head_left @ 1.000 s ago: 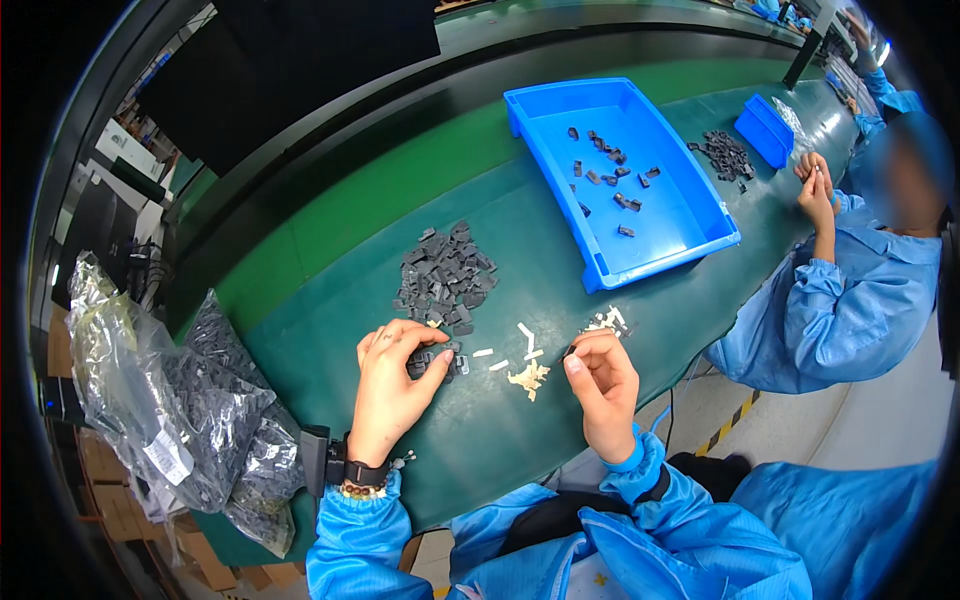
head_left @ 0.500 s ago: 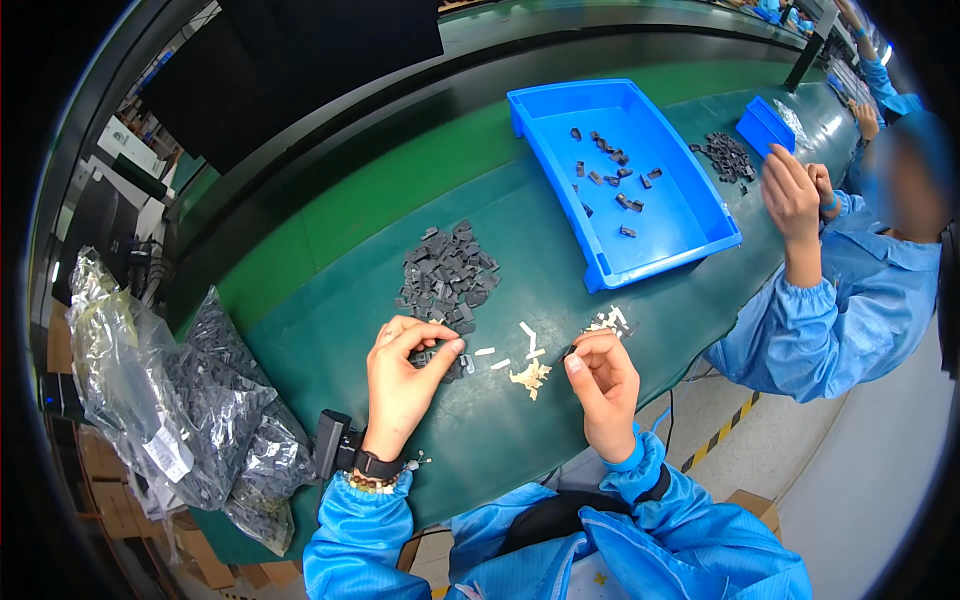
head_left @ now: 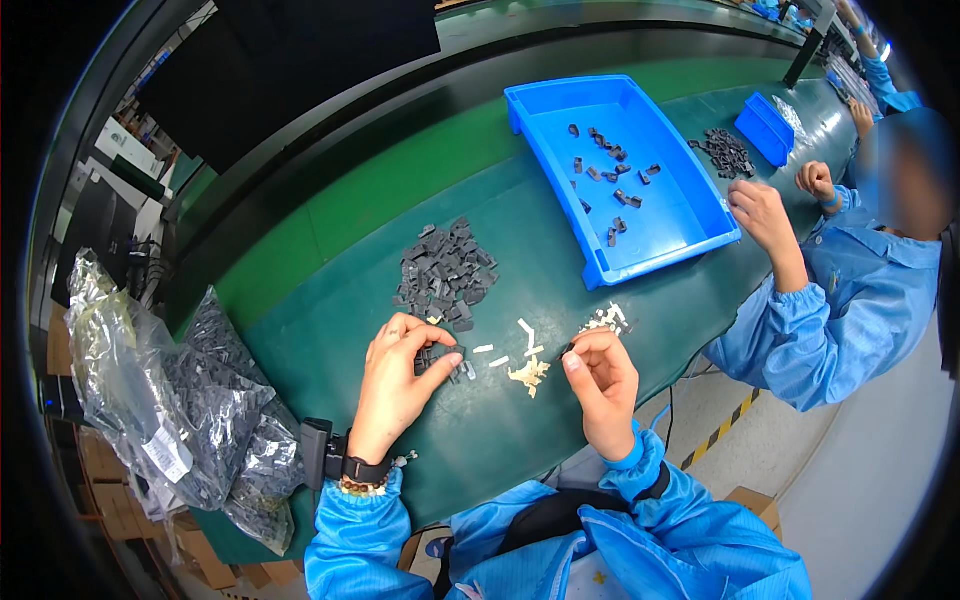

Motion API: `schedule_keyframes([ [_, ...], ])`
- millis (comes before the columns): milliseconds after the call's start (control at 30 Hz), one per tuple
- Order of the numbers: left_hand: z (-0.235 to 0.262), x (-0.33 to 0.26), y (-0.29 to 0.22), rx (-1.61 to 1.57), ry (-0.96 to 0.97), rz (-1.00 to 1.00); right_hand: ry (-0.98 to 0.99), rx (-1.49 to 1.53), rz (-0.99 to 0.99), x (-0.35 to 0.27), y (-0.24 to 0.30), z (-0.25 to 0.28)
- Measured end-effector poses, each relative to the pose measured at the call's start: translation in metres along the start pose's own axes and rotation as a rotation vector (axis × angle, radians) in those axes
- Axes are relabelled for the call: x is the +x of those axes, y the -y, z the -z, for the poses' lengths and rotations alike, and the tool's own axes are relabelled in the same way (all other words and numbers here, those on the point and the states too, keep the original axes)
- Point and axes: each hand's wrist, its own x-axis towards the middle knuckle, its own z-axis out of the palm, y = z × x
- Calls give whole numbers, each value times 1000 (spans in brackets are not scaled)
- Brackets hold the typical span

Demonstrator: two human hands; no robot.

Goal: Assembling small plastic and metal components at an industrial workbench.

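My left hand [head_left: 395, 375] is low over the table, thumb and forefinger curled around a small dark grey plastic part [head_left: 457, 350] among several like it. Beyond it lies a heap of dark grey plastic parts [head_left: 447, 275]. My right hand [head_left: 606, 385] is raised at the table's near side, pinching a small black part [head_left: 568, 350] between thumb and forefinger. Cream-coloured scraps [head_left: 529, 374] and thin white strips [head_left: 527, 332] lie between my hands. More pale and dark scraps [head_left: 607, 319] are just beyond my right hand.
A large blue tray [head_left: 664, 268] holding scattered dark parts stands at the far right. Farther right are another dark heap [head_left: 727, 152], a small blue bin [head_left: 765, 130] and a co-worker's hands [head_left: 765, 215]. Clear plastic bags of dark parts [head_left: 215, 400] lie at the left.
My left hand has shifted slightly left, its thumb and forefinger now around a grey part. My right hand stays put. The co-worker's raised hand has dropped to the tray's edge; more parts lie inside.
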Motion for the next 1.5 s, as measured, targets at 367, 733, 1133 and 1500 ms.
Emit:
schedule_keyframes([
  [367,-8,-5,-4,131,-92,-103,-18,-1,-8,-2,1,-3],
  [733,-28,-15,-31,-200,-252,-332,248,100,-137,1,8,1],
  [1133,-38,-20,-32,61,-267,-548,310,135,-373,8,8,-3],
  [1500,-43,-23,-36,193,-246,-565,185,-35,-189,1,-6,-11],
])
